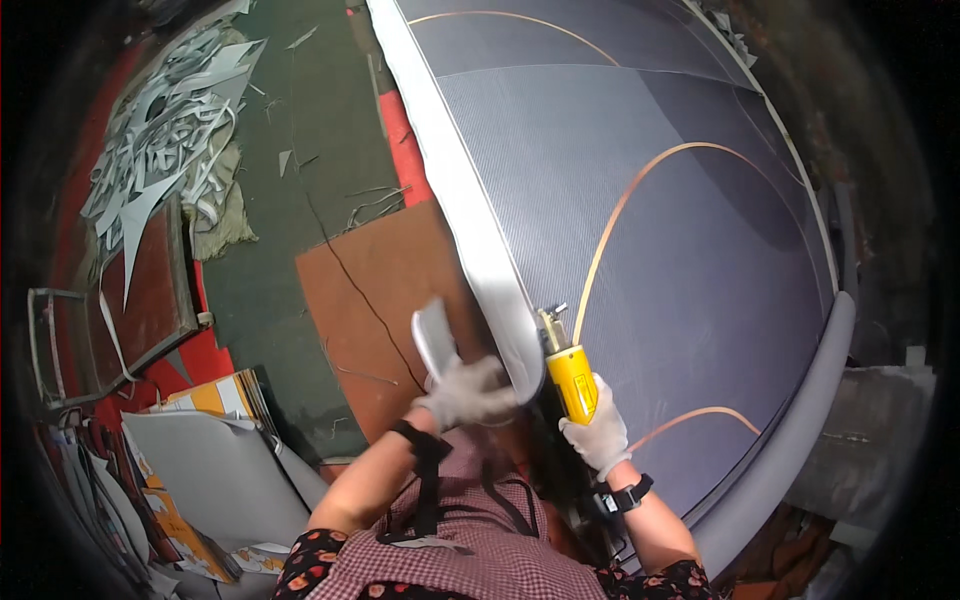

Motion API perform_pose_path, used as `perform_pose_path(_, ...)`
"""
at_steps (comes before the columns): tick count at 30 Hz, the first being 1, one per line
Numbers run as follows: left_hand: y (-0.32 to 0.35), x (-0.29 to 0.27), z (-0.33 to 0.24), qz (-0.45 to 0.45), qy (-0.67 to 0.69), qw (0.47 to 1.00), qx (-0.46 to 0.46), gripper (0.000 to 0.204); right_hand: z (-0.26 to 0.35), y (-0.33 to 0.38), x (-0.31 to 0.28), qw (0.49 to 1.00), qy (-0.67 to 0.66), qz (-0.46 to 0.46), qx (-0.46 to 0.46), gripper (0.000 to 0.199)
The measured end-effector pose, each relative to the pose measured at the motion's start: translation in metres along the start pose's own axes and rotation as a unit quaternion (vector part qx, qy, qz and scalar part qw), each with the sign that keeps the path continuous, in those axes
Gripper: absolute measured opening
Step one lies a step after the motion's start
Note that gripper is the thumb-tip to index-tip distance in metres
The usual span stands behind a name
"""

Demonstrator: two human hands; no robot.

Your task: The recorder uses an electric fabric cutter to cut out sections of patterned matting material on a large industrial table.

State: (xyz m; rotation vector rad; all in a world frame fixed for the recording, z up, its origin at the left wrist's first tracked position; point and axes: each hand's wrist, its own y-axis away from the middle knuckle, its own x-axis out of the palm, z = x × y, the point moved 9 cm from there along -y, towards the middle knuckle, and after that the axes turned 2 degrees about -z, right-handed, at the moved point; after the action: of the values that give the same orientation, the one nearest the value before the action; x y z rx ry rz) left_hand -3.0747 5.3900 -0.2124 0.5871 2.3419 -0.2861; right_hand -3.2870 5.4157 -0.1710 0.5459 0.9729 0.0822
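Observation:
My right hand (pixel 600 428), in a pale glove, is wrapped round the body of a yellow handheld power cutter (pixel 572 384). The tool's metal head points away from me, at the near left corner of a dark grey ribbed sheet (pixel 700 240). Along the sheet's left side runs a white edging (pixel 480 225), whose near end curls down beside the cutter. My left hand (pixel 468 392), gloved too and smeared by motion, is at that curled end. A white strip (pixel 433 338) sticks up from this hand, which appears closed on it; its fingertips are blurred.
Tan curved lines mark the grey sheet, and a thick grey roll (pixel 790 465) borders it on the right. A brown board (pixel 390 290) lies on the green floor (pixel 270 220). White offcuts (pixel 170 130) are heaped at far left, above stacked cardboard and sheets (pixel 210 460).

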Motion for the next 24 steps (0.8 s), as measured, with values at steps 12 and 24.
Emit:
perform_pose_path(12,0.110,-0.101,0.055,0.090,0.529,0.749,-0.389,0.025,0.097,-0.087,0.004,0.995,-0.087,0.041,0.006,0.087)
perform_pose_path(24,0.282,-0.336,0.153,-0.404,0.138,0.728,-0.536,0.015,0.219,-0.221,0.018,0.996,-0.068,0.013,-0.049,0.087)
